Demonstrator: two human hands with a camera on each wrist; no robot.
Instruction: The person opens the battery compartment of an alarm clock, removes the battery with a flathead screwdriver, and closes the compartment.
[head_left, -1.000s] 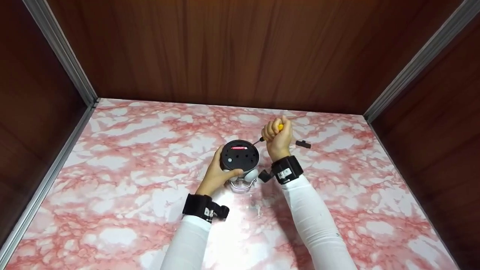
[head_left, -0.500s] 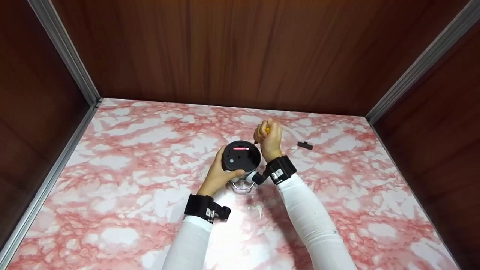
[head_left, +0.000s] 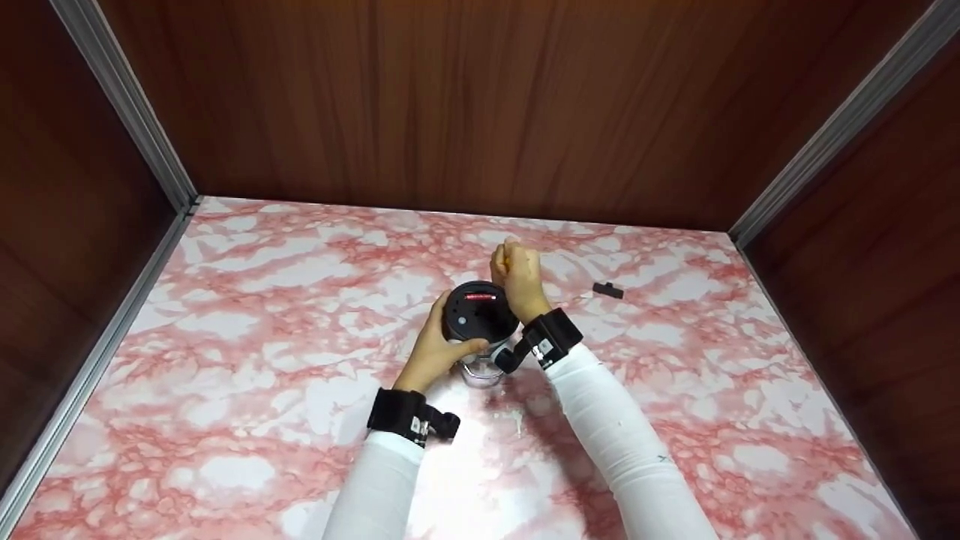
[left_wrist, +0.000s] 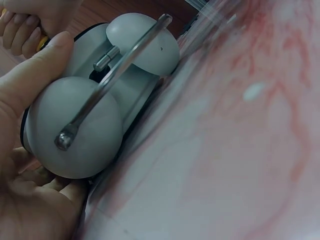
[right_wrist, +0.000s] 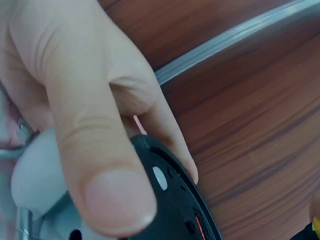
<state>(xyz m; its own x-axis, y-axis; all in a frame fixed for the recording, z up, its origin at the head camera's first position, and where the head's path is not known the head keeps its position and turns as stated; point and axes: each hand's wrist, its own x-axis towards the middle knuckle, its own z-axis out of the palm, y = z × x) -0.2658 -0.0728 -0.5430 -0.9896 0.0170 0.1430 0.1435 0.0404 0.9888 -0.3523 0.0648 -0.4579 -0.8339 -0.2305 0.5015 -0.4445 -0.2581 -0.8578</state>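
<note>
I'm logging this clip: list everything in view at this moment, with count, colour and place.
marbled table: 1, red and white, beneath everything
wood panels: 3, dark reddish-brown, back, left and right
metal strips: at least 3, silver, along panel edges
alarm clock: 1, black back, upper middle of table
bells: 2, pale grey, on the clock
carry handle: 1, silver, across the bells
battery-like piece: 1, red, in the clock's back
small flat piece: 1, black, on the table, right of both hands
yellow-handled tool: 1, yellow and black, right hand; mostly hidden
wrist units: 2, black, one per wrist
sleeves: 2, white, on the forearms
hands: 2, bare; left hand holds the clock, right grips the tool
</note>
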